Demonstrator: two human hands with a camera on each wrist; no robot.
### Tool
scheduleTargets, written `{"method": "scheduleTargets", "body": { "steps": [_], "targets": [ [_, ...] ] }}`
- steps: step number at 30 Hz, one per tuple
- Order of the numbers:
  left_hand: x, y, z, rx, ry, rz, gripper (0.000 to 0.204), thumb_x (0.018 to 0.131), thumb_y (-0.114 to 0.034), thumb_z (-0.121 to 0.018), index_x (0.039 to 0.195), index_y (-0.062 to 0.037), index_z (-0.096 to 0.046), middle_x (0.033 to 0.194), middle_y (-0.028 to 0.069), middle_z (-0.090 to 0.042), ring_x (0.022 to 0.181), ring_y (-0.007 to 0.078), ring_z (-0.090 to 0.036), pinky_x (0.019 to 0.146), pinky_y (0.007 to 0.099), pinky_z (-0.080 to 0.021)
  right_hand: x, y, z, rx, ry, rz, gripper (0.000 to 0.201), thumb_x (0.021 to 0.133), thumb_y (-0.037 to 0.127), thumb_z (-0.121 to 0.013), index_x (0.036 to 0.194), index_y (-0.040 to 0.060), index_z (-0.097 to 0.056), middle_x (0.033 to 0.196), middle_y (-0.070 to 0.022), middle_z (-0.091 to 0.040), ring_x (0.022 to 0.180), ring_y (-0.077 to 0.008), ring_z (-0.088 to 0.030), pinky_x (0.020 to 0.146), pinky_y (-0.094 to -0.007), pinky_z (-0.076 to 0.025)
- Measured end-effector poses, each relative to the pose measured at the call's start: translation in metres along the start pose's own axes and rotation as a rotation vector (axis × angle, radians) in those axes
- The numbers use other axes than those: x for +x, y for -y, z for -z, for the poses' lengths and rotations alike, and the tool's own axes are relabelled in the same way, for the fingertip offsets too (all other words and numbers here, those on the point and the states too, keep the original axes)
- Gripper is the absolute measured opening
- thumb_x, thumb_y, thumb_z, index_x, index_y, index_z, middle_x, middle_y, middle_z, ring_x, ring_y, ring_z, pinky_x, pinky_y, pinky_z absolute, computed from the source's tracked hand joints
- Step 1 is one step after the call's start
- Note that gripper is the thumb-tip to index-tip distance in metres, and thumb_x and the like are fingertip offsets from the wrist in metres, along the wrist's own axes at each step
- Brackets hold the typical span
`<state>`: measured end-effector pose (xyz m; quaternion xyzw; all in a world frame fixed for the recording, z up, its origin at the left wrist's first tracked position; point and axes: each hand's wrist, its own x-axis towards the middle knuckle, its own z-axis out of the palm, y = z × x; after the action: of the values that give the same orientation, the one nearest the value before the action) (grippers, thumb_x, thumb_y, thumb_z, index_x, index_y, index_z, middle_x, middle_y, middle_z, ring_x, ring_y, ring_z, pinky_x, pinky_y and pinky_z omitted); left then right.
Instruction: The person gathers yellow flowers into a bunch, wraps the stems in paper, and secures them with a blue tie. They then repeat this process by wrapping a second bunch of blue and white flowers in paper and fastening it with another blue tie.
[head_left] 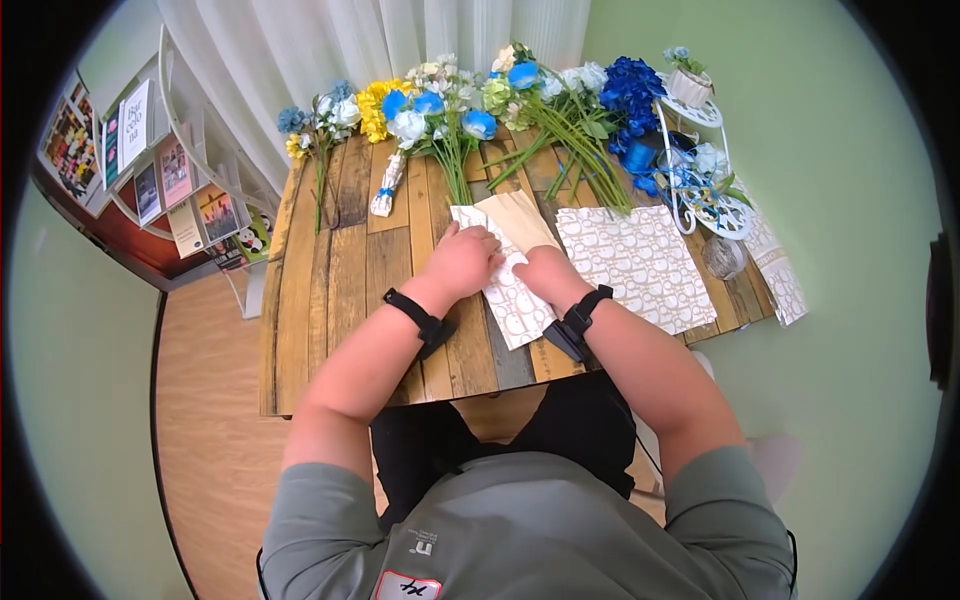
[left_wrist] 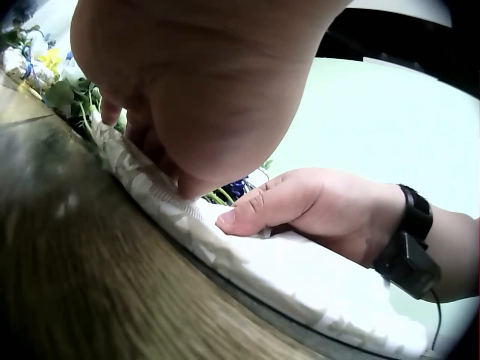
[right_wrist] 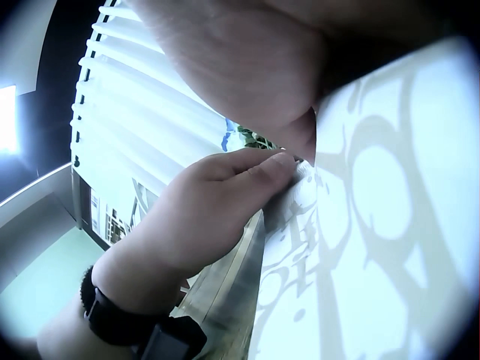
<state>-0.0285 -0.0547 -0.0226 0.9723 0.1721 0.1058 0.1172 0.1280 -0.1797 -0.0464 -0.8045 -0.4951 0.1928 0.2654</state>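
Note:
A strip of white patterned paper [head_left: 515, 312] lies folded on the wooden table, with plain brown paper [head_left: 522, 218] showing beside its upper part. My left hand [head_left: 462, 262] presses its fingertips on the left side of the strip; in the right wrist view, the left hand [right_wrist: 217, 196] has its thumb and forefinger at the paper's edge. At the strip's right side, my right hand [head_left: 552, 276] grips the paper, its thumb on top in the left wrist view [left_wrist: 300, 206] and its other fingers mostly hidden.
A flat patterned sheet [head_left: 635, 265] lies to the right. Flower bunches [head_left: 440, 120] and loose green stems [head_left: 580, 150] line the back, beside a small wrapped bundle [head_left: 386, 188]. A white metal stand [head_left: 700, 190] and twine ball [head_left: 724, 257] stand at the right.

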Motion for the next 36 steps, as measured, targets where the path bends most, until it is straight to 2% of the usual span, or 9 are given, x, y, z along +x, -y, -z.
{"method": "scheduleTargets", "body": {
  "steps": [7,9,11,17,20,24,30,34,36],
  "targets": [
    [-0.004,0.016,0.004,-0.118,0.038,-0.097,0.044,0.090,-0.028,-0.065,0.129,-0.0074,-0.062,0.136,0.0116,-0.058,0.136,0.0280,-0.046,0.115,0.0562,-0.032,-0.013,0.011,0.034,-0.093,0.076,-0.015,0.035,0.085,0.030,-0.066,0.085,-0.0035,-0.073,0.087,-0.0261,-0.069,0.086,-0.0415,-0.068,0.080,-0.0480,-0.053],
    [-0.002,0.015,0.013,-0.086,0.183,-0.062,0.051,0.091,-0.031,-0.066,0.136,-0.0077,-0.059,0.147,0.0131,-0.051,0.141,0.0308,-0.042,0.119,0.0566,-0.027,-0.009,0.013,0.048,-0.028,-0.216,-0.055,0.033,0.086,0.031,-0.065,0.087,-0.0017,-0.073,0.087,-0.0241,-0.070,0.086,-0.0403,-0.068,0.080,-0.0471,-0.053],
    [-0.001,0.014,0.015,-0.090,0.187,-0.066,0.051,0.091,-0.031,-0.066,0.136,-0.0076,-0.059,0.147,0.0131,-0.051,0.141,0.0306,-0.042,0.119,0.0554,-0.028,0.005,0.005,0.062,-0.034,-0.236,-0.081,0.032,0.087,0.030,-0.064,0.088,-0.0009,-0.073,0.088,-0.0239,-0.071,0.087,-0.0403,-0.068,0.080,-0.0468,-0.054],
    [-0.002,0.016,0.021,-0.060,0.196,-0.089,0.049,0.091,-0.030,-0.066,0.134,-0.0073,-0.061,0.144,0.0135,-0.053,0.139,0.0301,-0.044,0.117,0.0510,-0.031,0.048,-0.004,0.062,-0.329,0.039,-0.300,0.039,0.081,0.032,-0.065,0.095,-0.0025,-0.075,0.096,-0.0244,-0.072,0.093,-0.0407,-0.069,0.085,-0.0461,-0.054],
    [0.004,0.027,0.012,-0.058,0.165,-0.139,0.043,0.091,-0.024,-0.063,0.130,-0.0061,-0.063,0.137,0.0143,-0.058,0.133,0.0312,-0.049,0.113,0.0472,-0.038,0.041,0.019,0.058,-0.419,0.040,-0.276,0.041,0.081,0.033,-0.065,0.096,-0.0039,-0.074,0.098,-0.0251,-0.072,0.095,-0.0398,-0.069,0.086,-0.0448,-0.054],
    [0.018,0.045,0.008,-0.068,0.193,-0.221,0.034,0.089,-0.010,-0.057,0.122,-0.0033,-0.066,0.126,0.0155,-0.064,0.123,0.0329,-0.057,0.105,0.0413,-0.046,0.066,-0.016,0.041,-0.468,0.125,-0.189,0.041,0.080,0.034,-0.067,0.094,-0.0038,-0.074,0.100,-0.0248,-0.071,0.094,-0.0396,-0.068,0.084,-0.0456,-0.054],
    [0.013,0.050,0.014,0.017,0.144,-0.316,0.031,0.089,-0.005,-0.055,0.117,-0.0022,-0.068,0.122,0.0150,-0.065,0.117,0.0340,-0.060,0.100,0.0408,-0.049,0.038,0.011,0.047,0.422,0.024,-0.264,0.026,0.084,0.012,-0.068,0.105,-0.0034,-0.069,0.094,-0.0134,-0.072,0.083,-0.0218,-0.068,0.074,-0.0345,-0.053],
    [0.012,0.052,0.004,-0.014,0.005,-0.376,0.022,0.084,-0.003,-0.056,0.102,-0.0033,-0.070,0.110,0.0133,-0.067,0.110,0.0321,-0.062,0.094,0.0404,-0.052,0.028,0.034,0.046,0.502,0.009,-0.086,0.025,0.085,0.014,-0.068,0.102,-0.0036,-0.068,0.091,-0.0146,-0.071,0.081,-0.0218,-0.066,0.073,-0.0355,-0.052],
    [0.011,0.049,0.011,-0.002,0.077,-0.370,0.028,0.089,-0.007,-0.055,0.113,-0.0040,-0.069,0.117,0.0136,-0.066,0.110,0.0340,-0.062,0.096,0.0419,-0.050,0.027,0.051,0.046,0.168,0.096,0.088,0.026,0.085,0.017,-0.068,0.100,-0.0038,-0.067,0.088,-0.0156,-0.069,0.079,-0.0212,-0.064,0.072,-0.0362,-0.050]
  ]
}}
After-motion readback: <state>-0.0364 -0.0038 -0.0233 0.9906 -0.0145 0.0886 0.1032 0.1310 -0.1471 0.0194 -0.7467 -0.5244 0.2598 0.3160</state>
